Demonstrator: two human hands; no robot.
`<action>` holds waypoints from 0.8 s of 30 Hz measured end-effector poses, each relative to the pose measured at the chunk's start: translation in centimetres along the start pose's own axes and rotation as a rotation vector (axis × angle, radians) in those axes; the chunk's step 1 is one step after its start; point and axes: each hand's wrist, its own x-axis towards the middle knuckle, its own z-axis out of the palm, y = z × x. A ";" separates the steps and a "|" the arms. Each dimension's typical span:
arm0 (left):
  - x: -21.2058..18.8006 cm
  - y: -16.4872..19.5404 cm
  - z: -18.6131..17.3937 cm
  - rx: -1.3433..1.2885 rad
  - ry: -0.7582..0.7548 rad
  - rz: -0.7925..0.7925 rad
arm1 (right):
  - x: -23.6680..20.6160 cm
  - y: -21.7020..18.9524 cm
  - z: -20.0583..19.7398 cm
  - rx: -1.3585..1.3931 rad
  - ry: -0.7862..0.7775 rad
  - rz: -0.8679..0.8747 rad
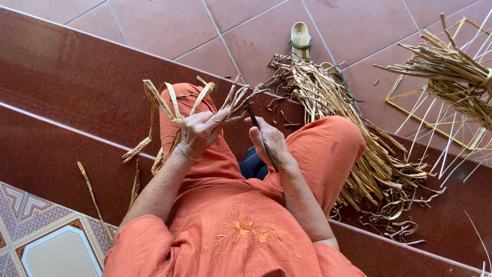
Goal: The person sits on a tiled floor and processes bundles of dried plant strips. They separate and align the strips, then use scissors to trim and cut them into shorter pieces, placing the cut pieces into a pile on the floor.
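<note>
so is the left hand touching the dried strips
Touching. The head view shows the left hand closed around the dried strips, fingers wrapped over them.

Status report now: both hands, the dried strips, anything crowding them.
Left hand gripping fanned dried strips. Right hand pinching thin dark tool, tip at the strips. Loose pile of strips beside right knee, apart.

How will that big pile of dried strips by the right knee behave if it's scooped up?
The pile of dried strips looks light for its bulk: thin, papery ribbons. Probably floppy, since the ends curl and droop over the step. Likely to tangle and shed, as loose curls already lie scattered around it.
</note>
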 end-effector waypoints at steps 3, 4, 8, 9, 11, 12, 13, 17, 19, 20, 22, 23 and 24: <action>-0.3 -0.1 0.0 0.017 0.006 0.006 | 0.0 0.8 0.7 -0.065 0.054 -0.072; -0.3 -0.2 0.1 0.015 0.013 0.007 | 0.1 1.2 1.1 -0.083 0.060 -0.077; -0.5 -0.6 0.4 -0.015 0.039 -0.029 | 0.3 2.7 2.4 -0.046 0.105 -0.068; -0.6 -0.7 0.4 -0.041 0.036 -0.054 | 0.4 3.0 2.4 0.085 0.137 -0.073; -0.7 -0.8 0.3 -0.139 0.051 -0.107 | 0.4 3.3 1.9 0.350 0.202 -0.084; -0.8 -0.9 0.2 -0.210 0.067 -0.135 | 0.3 3.4 1.5 0.426 0.185 -0.057; -0.8 -0.9 0.1 -0.280 0.086 -0.163 | 0.1 3.3 1.1 0.500 0.168 -0.030; -0.7 -0.9 0.0 -0.552 0.142 -0.255 | 0.0 2.5 1.0 0.613 -0.037 -0.061; -0.4 -0.8 -0.1 -0.568 0.154 -0.199 | 0.3 2.2 1.7 0.615 -0.106 -0.088; -0.3 -0.8 -0.2 -0.513 0.109 -0.179 | 0.4 2.2 2.0 0.617 -0.139 -0.100; -0.1 -0.5 -0.6 -0.408 0.025 -0.138 | 0.6 2.6 2.4 0.579 -0.161 -0.017; -0.1 -0.4 -0.8 -0.370 -0.006 -0.111 | 0.8 2.9 2.4 0.559 -0.172 0.022; -0.3 -0.1 -1.1 -0.331 -0.037 -0.085 | 0.9 3.2 2.4 0.547 -0.177 0.038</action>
